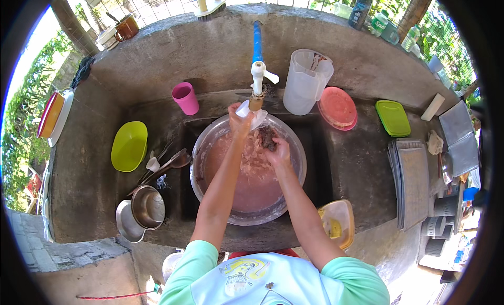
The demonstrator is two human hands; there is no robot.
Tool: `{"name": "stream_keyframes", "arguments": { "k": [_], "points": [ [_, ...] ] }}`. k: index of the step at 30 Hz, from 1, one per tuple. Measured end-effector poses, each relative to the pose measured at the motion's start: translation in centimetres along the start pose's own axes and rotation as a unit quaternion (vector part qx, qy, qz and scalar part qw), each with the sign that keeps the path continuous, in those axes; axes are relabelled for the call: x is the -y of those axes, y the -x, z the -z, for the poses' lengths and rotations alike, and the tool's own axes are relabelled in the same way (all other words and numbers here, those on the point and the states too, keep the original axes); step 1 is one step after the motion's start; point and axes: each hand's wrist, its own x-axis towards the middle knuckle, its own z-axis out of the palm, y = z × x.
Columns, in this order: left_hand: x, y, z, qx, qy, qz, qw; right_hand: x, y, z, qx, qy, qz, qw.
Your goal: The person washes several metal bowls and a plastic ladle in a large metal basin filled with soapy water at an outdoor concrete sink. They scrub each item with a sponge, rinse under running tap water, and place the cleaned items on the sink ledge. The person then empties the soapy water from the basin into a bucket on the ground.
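Observation:
Under the spout of a blue-piped faucet (258, 74) my left hand (239, 121) grips a white cup-like container (252, 115). Its exact shape is partly hidden by the spout and my fingers. My right hand (278, 152) is closed around a dark, matted scrubbing pad (268, 138), slightly lower and to the right. Both hands are above a large metal basin (299, 175) that sits in the concrete sink. Cloudy pinkish water (256, 194) fills much of the basin, and its surface is churned below the faucet.
A pink cup (186, 99), a green bowl (129, 146) and a metal pot (148, 207) stand left. To the right are a clear pitcher (305, 84), a red round lid (338, 108), a green lid (393, 118) and stacked trays (411, 183). A plastic container (342, 222) rests near my right forearm.

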Motion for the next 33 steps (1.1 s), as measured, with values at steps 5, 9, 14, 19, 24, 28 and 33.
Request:
{"name": "stream_keyframes", "arguments": {
  "k": [5, 9, 14, 19, 24, 28, 33],
  "points": [
    [-0.8, 0.9, 0.4, -0.010, 0.228, 0.404, 0.886, 1.4, -0.1, -1.3, 0.068, 0.317, 0.144, 0.935],
    [1.7, 1.4, 1.9, 0.063, 0.309, 0.475, 0.822, 0.6, 0.6, -5.4, 0.166, 0.798, 0.340, 0.468],
    [2.0, 4.1, -0.7, 0.051, 0.272, 0.451, 0.848, -0.1, -3.8, -1.9, 0.176, 0.869, 0.310, 0.342],
    [2.6, 6.1, 0.5, 0.060, 0.425, 0.371, 0.823, -1.8, -4.1, -1.7, -0.001, 0.614, 0.045, 0.788],
    [1.3, 5.7, 2.6, 0.108, 0.300, 0.420, 0.850, -1.6, -1.7, -1.5, 0.175, 0.658, 0.117, 0.723],
    [-0.7, 3.1, 1.7, 0.101, 0.079, 0.463, 0.877, -1.4, -0.6, -2.0, 0.238, 0.819, 0.209, 0.479],
    [0.5, 3.7, 1.6, 0.079, 0.219, 0.398, 0.887, -2.8, -1.7, -2.6, 0.147, 0.658, 0.117, 0.730]
  ]
}}
